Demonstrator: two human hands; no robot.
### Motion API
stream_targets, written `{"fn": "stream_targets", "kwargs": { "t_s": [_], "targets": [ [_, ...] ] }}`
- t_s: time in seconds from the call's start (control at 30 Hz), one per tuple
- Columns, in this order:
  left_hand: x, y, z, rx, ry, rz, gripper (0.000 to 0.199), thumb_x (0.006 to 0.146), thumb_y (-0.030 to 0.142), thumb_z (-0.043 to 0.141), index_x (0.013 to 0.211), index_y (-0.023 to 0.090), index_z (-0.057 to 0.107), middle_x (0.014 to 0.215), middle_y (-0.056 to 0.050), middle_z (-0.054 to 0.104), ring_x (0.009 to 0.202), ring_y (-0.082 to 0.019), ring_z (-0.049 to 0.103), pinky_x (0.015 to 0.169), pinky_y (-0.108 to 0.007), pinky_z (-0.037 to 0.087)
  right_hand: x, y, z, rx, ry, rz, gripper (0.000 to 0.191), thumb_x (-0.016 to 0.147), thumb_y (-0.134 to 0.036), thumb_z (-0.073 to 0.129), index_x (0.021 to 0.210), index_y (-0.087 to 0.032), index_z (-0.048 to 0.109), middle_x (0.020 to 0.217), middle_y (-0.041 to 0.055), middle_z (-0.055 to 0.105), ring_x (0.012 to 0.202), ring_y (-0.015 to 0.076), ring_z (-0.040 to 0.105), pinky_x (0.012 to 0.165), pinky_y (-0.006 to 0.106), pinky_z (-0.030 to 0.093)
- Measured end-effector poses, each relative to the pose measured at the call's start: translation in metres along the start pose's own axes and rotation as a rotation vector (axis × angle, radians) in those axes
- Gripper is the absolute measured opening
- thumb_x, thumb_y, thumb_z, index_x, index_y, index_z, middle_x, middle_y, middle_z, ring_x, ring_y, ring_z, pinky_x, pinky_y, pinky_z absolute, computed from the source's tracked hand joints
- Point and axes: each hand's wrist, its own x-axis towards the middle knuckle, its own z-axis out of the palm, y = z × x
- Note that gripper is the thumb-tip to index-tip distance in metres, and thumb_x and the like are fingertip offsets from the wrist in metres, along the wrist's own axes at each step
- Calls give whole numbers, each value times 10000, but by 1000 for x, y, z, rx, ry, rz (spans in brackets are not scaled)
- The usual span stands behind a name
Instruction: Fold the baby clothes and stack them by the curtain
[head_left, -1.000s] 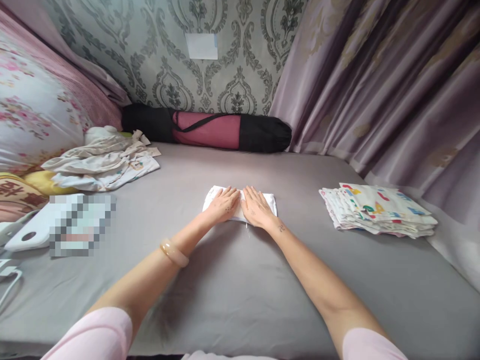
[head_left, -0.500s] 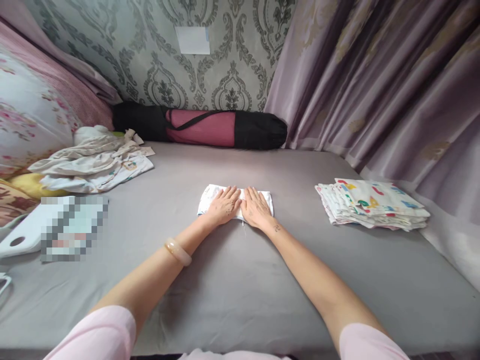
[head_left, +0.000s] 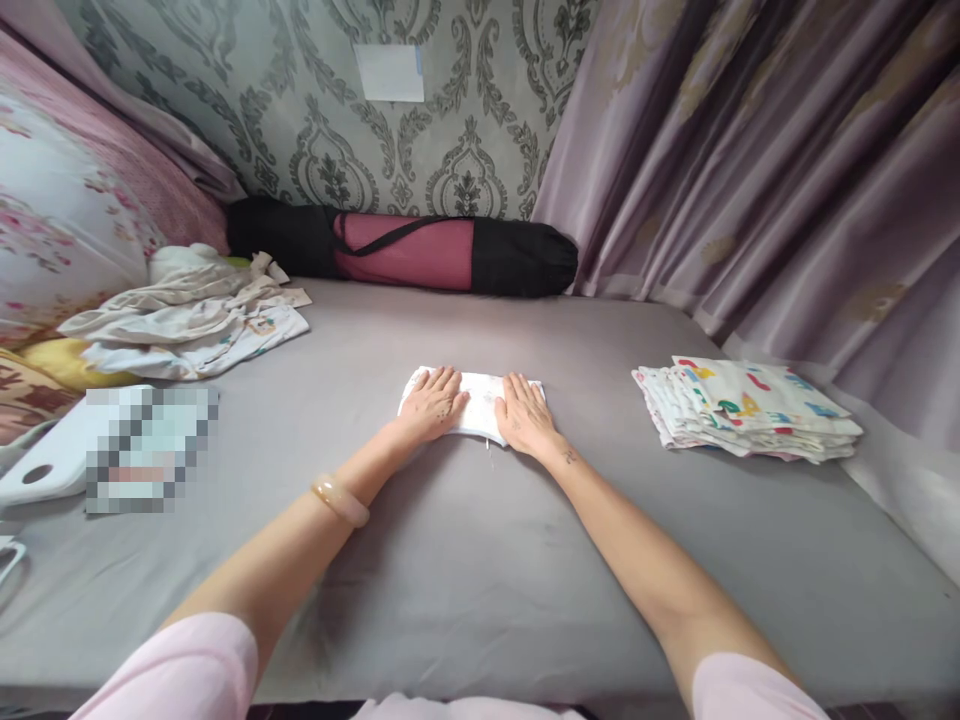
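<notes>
A small folded white cloth (head_left: 480, 400) lies flat on the grey sheet in front of me, a loose thread at its near edge. My left hand (head_left: 435, 402) rests palm down on the cloth's left part, fingers stretched out. On the right part lies my right hand (head_left: 525, 412), also flat with its fingers extended. A strip of cloth shows between the two hands. Off to the right is a stack of folded cloths (head_left: 750, 410), the top one printed with coloured shapes.
A crumpled pile of clothes (head_left: 187, 320) lies at the left, near a floral pillow (head_left: 67, 220). Closer in are a white board-like item (head_left: 67, 450) and a blurred-out object (head_left: 154, 450). Against the wall lies a black and red long bag (head_left: 405, 250). Purple curtains (head_left: 675, 180) hang at right.
My hands have slid apart across the cloth, the left one leftward and the right one rightward, uncovering its middle. The view has shifted slightly.
</notes>
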Motion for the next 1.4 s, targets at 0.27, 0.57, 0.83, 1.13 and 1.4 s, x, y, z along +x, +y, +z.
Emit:
{"fn": "stream_targets", "kwargs": {
  "t_s": [0.27, 0.57, 0.83, 1.13, 1.4],
  "targets": [
    [-13, -31, -6, 4, -43, -99, 640, 1016, 449, 208, 1528, 83, 322, 1621, -148, 243, 1512, -288, 177, 1224, -468, 179, -14, 20, -4, -12, 2, 79, 622, 1005, -323, 214, 1537, -10, 286, 1628, 159, 208, 1516, 265, 145, 1230, 425, 137],
    [-13, -44, 5, -204, 62, -121, 596, 999, 426, 249, 1485, 121, 409, 1596, -121, 325, 1494, -247, 252, 1227, -432, 197, -11, 18, -11, -24, -78, 99, 621, 1009, -333, 218, 1536, -14, 296, 1625, 161, 223, 1514, 268, 158, 1223, 420, 156],
    [-18, -52, 5, -556, 307, -249, 517, 986, 402, 286, 1369, 154, 527, 1446, -118, 543, 1362, -226, 475, 1174, -388, 329, 10, -36, -9, 3, 32, -177, 597, 1013, -311, 236, 1533, -25, 305, 1624, 149, 239, 1515, 252, 159, 1232, 419, 92],
    [-21, -51, 1, -720, 395, -328, 473, 980, 376, 320, 1323, 149, 555, 1386, -129, 587, 1309, -239, 516, 1131, -406, 376, 30, -49, 14, -30, 33, -193, 580, 1015, -318, 254, 1502, -25, 373, 1581, 166, 345, 1474, 288, 270, 1212, 426, 167],
    [-20, -52, -1, -844, 449, -370, 438, 987, 370, 314, 1268, 165, 580, 1331, -112, 625, 1239, -217, 563, 1103, -376, 398, 46, -83, 1, -29, -11, -188, 571, 1007, -281, 272, 1494, 3, 364, 1589, 191, 316, 1490, 300, 229, 1211, 457, 144]
  ]
}}
